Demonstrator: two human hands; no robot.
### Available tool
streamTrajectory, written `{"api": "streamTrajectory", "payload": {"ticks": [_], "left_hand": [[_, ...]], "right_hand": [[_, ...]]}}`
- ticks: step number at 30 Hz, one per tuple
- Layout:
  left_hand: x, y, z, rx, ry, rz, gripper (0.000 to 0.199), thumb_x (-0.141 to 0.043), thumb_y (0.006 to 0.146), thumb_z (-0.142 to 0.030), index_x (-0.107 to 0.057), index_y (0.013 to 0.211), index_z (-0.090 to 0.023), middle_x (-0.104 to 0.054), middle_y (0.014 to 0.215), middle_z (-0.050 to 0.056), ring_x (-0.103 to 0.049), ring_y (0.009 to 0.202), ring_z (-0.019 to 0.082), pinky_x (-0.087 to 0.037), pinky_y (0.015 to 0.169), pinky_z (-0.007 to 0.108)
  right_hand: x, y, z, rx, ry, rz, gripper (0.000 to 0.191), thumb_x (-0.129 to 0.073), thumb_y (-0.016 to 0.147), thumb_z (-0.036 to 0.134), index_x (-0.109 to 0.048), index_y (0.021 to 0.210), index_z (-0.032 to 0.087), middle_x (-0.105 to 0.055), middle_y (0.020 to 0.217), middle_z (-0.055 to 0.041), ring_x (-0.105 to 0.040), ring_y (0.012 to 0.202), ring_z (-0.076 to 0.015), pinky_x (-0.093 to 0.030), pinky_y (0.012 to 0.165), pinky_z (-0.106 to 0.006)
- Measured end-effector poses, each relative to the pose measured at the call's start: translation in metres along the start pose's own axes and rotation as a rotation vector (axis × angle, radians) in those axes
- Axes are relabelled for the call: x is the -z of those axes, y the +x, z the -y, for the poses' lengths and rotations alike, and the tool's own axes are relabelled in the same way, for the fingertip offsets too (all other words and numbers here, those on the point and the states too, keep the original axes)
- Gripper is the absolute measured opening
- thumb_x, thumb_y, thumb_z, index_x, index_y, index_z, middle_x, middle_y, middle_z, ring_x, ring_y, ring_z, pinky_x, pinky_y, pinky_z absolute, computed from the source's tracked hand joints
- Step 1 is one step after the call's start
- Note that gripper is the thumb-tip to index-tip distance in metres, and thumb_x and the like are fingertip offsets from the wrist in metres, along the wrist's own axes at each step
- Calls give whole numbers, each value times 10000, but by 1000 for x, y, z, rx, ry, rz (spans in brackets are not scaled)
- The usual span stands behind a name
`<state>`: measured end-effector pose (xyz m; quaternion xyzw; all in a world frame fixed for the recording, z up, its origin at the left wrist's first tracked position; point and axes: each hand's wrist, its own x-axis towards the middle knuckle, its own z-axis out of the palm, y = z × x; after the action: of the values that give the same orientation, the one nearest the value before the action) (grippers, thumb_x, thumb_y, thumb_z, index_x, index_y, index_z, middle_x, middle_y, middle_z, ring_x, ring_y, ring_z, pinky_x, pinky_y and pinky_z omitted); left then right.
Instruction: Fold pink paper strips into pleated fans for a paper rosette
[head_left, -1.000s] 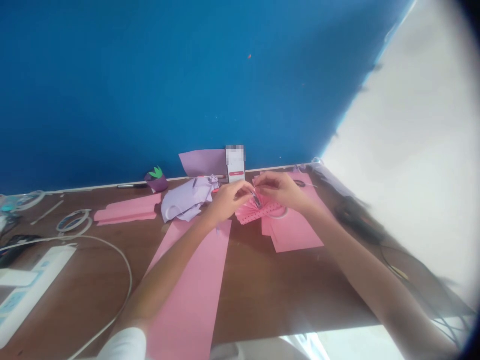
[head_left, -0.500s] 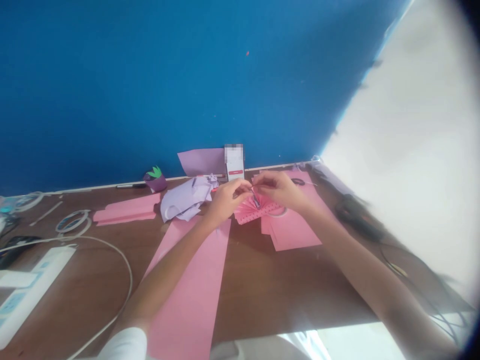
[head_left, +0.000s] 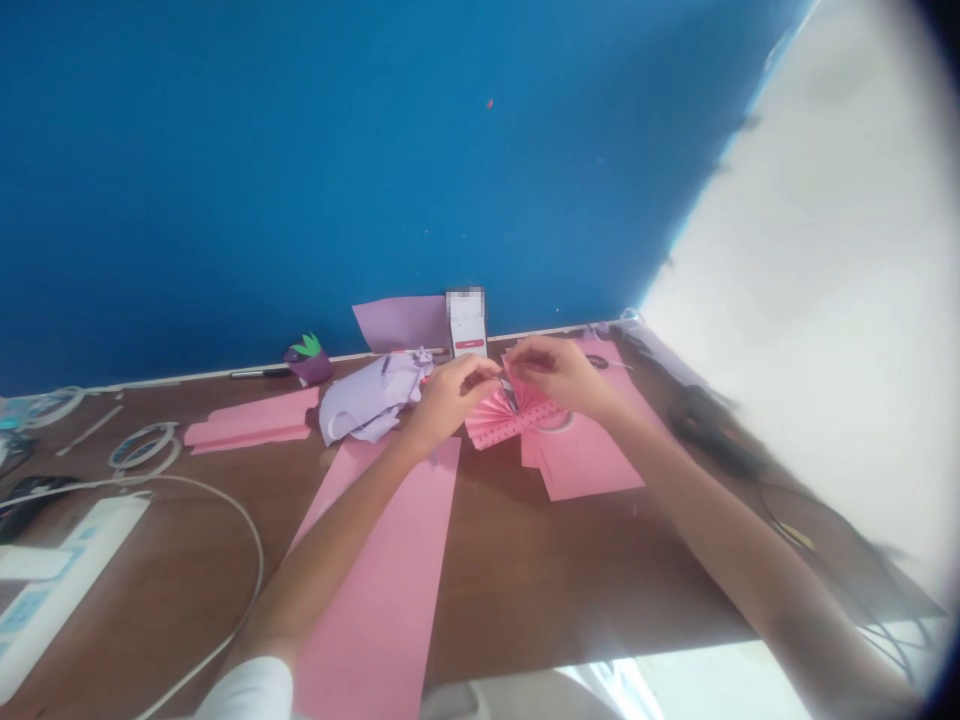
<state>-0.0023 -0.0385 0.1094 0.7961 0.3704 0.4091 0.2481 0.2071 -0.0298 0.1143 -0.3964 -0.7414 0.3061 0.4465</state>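
A pink pleated paper fan (head_left: 499, 420) with a dotted edge is spread below my fingers, above the brown table. My left hand (head_left: 455, 392) grips its left side with bent fingers. My right hand (head_left: 556, 370) pinches the fan's upper right part from the other side. A dark gap shows in the fan's middle between the two hands. Pink sheets (head_left: 589, 465) lie just right of the fan, and a long pink sheet (head_left: 382, 560) is under my left forearm. The fingertips are partly blurred.
A phone (head_left: 466, 325) leans on the blue wall beside a purple sheet (head_left: 401, 323). Crumpled lilac paper (head_left: 371, 395), folded pink paper (head_left: 251, 420) and a small purple pot (head_left: 309, 362) are left. A power strip (head_left: 67, 590) and cable lie far left; scissors (head_left: 596, 361) are at the right.
The fan's pleats show a little more openly between my hands, and the fingers of my right hand have shifted slightly. The whole view has moved slightly.
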Motion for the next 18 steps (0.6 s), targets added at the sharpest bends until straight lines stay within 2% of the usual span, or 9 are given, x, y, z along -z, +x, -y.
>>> {"api": "streamTrajectory", "payload": {"ticks": [6, 9, 12, 15, 18], "left_hand": [[8, 5, 16, 109, -46, 1, 220, -563, 911, -316, -657, 1078, -209, -671, 1022, 48, -615, 926, 164, -473, 847, 308], [6, 4, 21, 153, -84, 153, 259, -565, 907, -355, -662, 1099, -211, -678, 1077, 58, -620, 951, 180, -475, 852, 322], [2, 1, 18, 159, -90, 329, 268, -548, 913, -382, -672, 1082, -215, -682, 1087, 60, -624, 956, 189, -474, 830, 316], [-2, -3, 9, 140, -50, 464, 257, -523, 922, -398, -669, 1029, -214, -686, 1008, 45, -618, 874, 175, -463, 771, 298], [-7, -5, 2, 142, -75, 534, 244, -520, 921, -393, -660, 1003, -211, -686, 952, 33, -613, 818, 165, -454, 730, 285]], "right_hand": [[22, 5, -6, -27, 30, -234, 126, -640, 824, 280, -654, 925, 207, -694, 887, -33, -643, 796, -166, -506, 721, -308], [26, 6, -8, -32, 78, -300, 144, -657, 815, 285, -649, 936, 207, -696, 884, -29, -654, 816, -167, -510, 734, -303], [21, 6, -7, -33, 62, -320, 186, -672, 806, 292, -651, 973, 212, -702, 880, -27, -661, 799, -167, -523, 726, -306], [15, 4, -5, -24, 33, -279, 229, -692, 791, 298, -655, 1002, 215, -712, 919, -35, -670, 793, -171, -536, 720, -316], [9, 3, -2, -3, 32, -229, 222, -681, 803, 309, -649, 1004, 220, -713, 953, -42, -677, 812, -178, -539, 720, -319]]}}
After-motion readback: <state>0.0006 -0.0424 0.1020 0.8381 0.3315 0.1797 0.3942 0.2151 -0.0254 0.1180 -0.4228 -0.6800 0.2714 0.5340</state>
